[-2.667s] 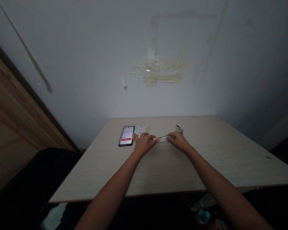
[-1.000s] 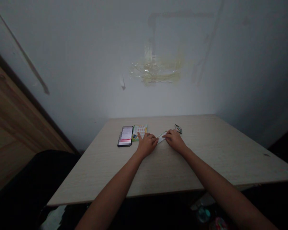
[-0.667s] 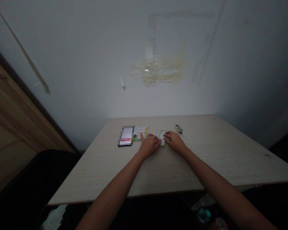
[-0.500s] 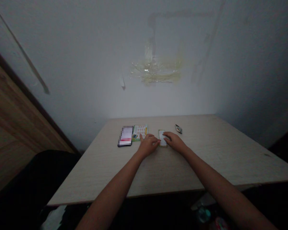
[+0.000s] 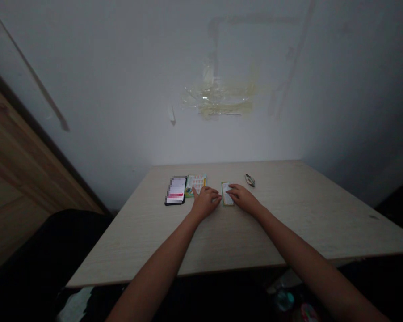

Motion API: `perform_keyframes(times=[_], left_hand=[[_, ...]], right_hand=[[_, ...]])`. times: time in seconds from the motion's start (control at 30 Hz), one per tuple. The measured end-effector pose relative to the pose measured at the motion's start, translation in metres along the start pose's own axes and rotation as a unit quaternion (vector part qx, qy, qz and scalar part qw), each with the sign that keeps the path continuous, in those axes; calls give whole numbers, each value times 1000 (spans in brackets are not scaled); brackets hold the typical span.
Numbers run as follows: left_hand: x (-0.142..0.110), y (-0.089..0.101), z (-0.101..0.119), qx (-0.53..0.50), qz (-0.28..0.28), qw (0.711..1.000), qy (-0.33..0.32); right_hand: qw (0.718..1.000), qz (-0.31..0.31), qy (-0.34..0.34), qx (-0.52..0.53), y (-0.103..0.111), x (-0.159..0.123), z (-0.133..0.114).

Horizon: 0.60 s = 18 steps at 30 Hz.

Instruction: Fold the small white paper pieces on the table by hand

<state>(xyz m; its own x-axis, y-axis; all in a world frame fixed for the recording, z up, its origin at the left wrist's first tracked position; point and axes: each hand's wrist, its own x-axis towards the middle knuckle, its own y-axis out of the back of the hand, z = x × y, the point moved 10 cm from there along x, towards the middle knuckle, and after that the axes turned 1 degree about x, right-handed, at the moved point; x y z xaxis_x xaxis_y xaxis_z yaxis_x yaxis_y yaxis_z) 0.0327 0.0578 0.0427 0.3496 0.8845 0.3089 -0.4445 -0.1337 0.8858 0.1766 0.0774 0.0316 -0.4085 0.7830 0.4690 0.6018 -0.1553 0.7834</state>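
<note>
A narrow printed card or folded paper with a greenish edge lies on the table. My right hand rests over its right side, fingers stretched out and touching it, not wrapped round it. Just left of the card, with a small gap, is my left hand; its thumb stands apart from the fingers and nothing shows in it. Behind that hand lies a colourful printed sheet or booklet, partly covered by the thumb and fingers. A phone with a lit, partly blurred screen lies beside the sheet.
A small crumpled wrapper-like thing lies on the pale wooden table, beyond my right hand. The table meets a wall with old tape on it. Below the front edge, a bottle-like object shows dimly at right.
My left hand has moved slightly left, away from the card's edge. My right fingers have shifted a little on the card, which stays about where it was.
</note>
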Motion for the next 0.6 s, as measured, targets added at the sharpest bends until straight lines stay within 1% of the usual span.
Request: perform_keyframes(times=[0.1, 0.2, 0.33, 0.6], left_hand=[[-1, 1, 1, 8, 3, 1000, -4], [-1, 2, 2, 11, 6, 1000, -12], [-2, 4, 4, 21, 8, 999, -23], [-3, 5, 4, 34, 10, 999, -24]], right_hand=[[1000, 5, 17, -11, 1, 0, -5], [999, -5, 31, -14, -1, 2, -10], [999, -21, 24, -11, -3, 3, -10], [999, -36, 38, -15, -6, 1, -8]])
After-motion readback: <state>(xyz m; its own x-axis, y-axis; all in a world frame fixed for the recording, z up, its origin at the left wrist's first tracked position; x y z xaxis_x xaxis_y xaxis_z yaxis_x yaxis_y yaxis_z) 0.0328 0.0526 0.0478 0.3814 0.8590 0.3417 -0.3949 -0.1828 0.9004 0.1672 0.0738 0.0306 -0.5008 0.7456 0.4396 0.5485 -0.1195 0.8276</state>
